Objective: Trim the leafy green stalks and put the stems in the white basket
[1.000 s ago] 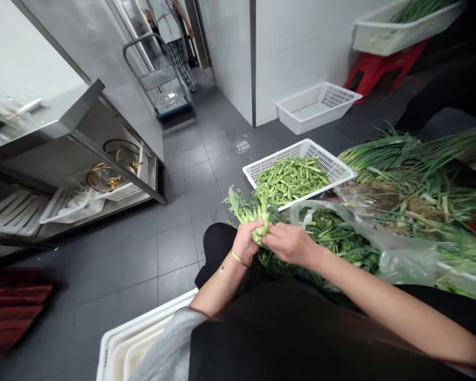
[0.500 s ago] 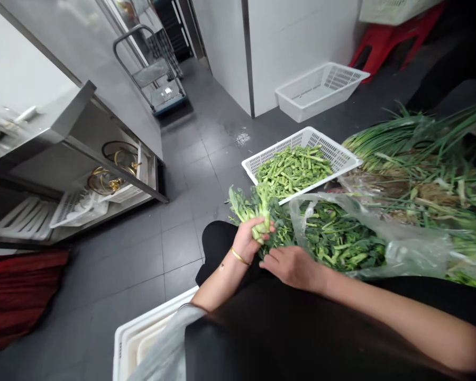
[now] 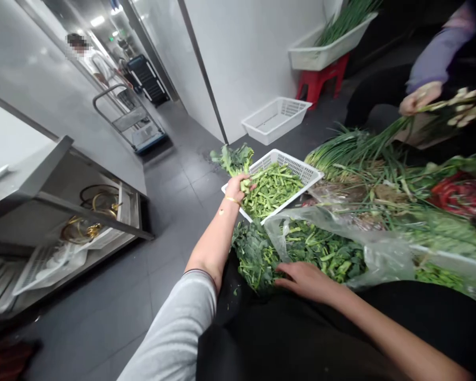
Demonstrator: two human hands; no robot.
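Note:
My left hand (image 3: 237, 189) is closed around a bunch of leafy green stems (image 3: 234, 159). It is stretched out over the left corner of a white basket (image 3: 313, 180) of cut green stems (image 3: 273, 185). The leaves point away from me and the thick stem ends show at my fingers. My right hand (image 3: 303, 280) is close to my lap with thumb and fingers apart, over the near edge of a heap of leafy greens (image 3: 257, 259). Nothing shows in it. Beside it lies an opened clear plastic bag (image 3: 337, 225) with more greens in it.
A co-worker's hand (image 3: 422, 98) holds spring onions at the right, above a spring onion pile (image 3: 341, 153). Another white basket (image 3: 277, 121) stands by the wall near a red stool (image 3: 321, 79). A steel shelf unit (image 3: 103, 211) and a trolley (image 3: 130, 121) are left.
My left hand has moved forward with the bunch, from above my lap to the basket. My right hand has opened and moved slightly down. The view has turned, bringing the co-worker's hand into sight.

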